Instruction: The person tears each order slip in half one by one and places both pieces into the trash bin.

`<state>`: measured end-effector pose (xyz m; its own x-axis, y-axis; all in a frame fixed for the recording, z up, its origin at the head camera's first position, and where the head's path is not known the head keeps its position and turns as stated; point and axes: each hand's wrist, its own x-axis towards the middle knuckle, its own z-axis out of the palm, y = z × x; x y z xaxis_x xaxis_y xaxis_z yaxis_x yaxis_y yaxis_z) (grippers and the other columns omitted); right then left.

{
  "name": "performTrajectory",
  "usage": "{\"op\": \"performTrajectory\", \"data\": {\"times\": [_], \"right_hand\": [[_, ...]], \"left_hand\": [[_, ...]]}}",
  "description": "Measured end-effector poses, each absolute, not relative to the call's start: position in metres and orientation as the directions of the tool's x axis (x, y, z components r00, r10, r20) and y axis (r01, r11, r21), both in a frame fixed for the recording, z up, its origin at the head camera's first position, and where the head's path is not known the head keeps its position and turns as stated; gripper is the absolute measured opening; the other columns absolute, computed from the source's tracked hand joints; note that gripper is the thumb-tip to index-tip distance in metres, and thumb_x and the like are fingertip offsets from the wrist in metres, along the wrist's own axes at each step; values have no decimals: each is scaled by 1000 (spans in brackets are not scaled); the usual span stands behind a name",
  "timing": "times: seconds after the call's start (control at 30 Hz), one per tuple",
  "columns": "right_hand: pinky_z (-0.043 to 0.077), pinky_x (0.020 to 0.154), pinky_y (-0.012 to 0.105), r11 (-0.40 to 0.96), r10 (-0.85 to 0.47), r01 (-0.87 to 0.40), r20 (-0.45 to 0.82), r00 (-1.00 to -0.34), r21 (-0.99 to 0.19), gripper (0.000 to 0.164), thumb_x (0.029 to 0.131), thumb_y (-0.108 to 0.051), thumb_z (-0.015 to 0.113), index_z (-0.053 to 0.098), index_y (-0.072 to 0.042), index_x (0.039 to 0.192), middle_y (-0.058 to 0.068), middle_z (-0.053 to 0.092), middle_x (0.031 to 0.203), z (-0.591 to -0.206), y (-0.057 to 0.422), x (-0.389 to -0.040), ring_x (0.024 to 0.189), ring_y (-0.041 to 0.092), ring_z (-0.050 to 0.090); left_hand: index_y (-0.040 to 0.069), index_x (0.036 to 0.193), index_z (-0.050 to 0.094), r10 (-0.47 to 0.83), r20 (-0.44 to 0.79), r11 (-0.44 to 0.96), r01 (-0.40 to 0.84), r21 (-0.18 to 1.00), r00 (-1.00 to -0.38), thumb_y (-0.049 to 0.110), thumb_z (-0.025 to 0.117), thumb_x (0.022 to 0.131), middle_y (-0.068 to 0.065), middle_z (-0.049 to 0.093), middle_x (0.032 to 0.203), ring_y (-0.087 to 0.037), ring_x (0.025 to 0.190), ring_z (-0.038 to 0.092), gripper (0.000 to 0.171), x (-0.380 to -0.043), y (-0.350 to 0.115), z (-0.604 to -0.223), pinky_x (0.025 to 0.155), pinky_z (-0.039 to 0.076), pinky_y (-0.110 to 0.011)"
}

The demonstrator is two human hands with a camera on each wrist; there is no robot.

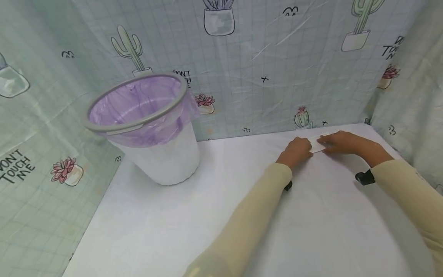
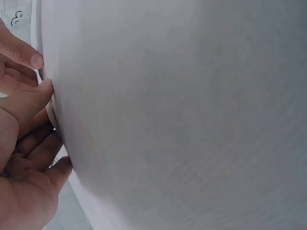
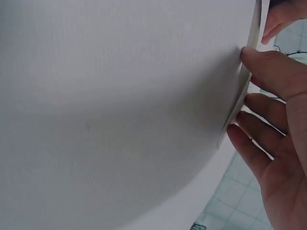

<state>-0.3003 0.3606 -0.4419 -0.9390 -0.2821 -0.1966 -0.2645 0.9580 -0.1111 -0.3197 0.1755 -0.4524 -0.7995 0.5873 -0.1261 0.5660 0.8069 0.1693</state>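
Note:
A thin, flat white piece [image 1: 316, 144] lies low over the table between my two hands; its exact kind cannot be told. My left hand [image 1: 296, 151] grips its left end with bent fingers. Thumb and fingers of my right hand [image 1: 343, 142] pinch the right end. In the right wrist view, the piece [image 3: 245, 79] shows as a narrow edge, with my right hand [image 3: 283, 158] along it and the thumb bent onto it. The left wrist view has my left hand [image 2: 29, 187] below and my right hand [image 2: 17, 45] above; much of the piece is hidden there.
A white bin [image 1: 166, 163] with a grey rim and a purple bag liner [image 1: 166, 130] stands at the table's back left. The white tabletop [image 1: 145, 231] meets a cactus-print curtain [image 1: 242, 77] behind and at both sides. Dark wrist devices show under the sleeves.

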Motion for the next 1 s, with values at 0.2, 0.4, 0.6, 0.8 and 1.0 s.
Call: {"op": "performTrajectory", "data": {"times": [0.2,0.4,0.6,0.8,1.0], "right_hand": [[44,100,65,956,-292,-285,-138,-947,-69,48,98,-20,69,59,5,137,32,56,138,-441,356,-296,123,54,54],[53,85,61,951,-308,-309,-76,-948,3,44,93,-16,71,63,3,131,29,67,122,-441,354,-287,98,45,68],[52,57,42,930,-362,-363,-16,-932,54,35,92,-17,71,70,-2,124,13,72,83,-439,351,-280,58,18,52],[46,50,38,911,-410,-409,11,-912,44,27,94,-12,69,75,-6,119,9,71,77,-440,352,-277,54,15,51],[58,68,48,901,-434,-432,60,-899,41,24,91,-7,73,76,-2,114,18,76,103,-441,352,-272,79,30,72]], "left_hand": [[28,130,71,580,-114,810,556,186,-807,34,65,101,16,67,126,-3,116,57,30,-321,173,-448,98,45,-16],[29,129,71,555,-115,814,509,280,-824,36,68,99,20,63,133,-1,121,56,31,-317,173,-449,98,44,-15],[31,124,74,497,-110,824,429,370,-861,40,73,95,20,67,125,0,117,59,31,-315,172,-450,93,48,-15],[29,128,72,596,-125,783,539,310,-794,33,61,104,18,66,130,1,121,57,27,-320,163,-454,96,45,-13],[32,128,72,593,-102,768,522,371,-799,32,59,105,19,64,133,1,127,54,27,-323,158,-456,100,42,-13]]}}
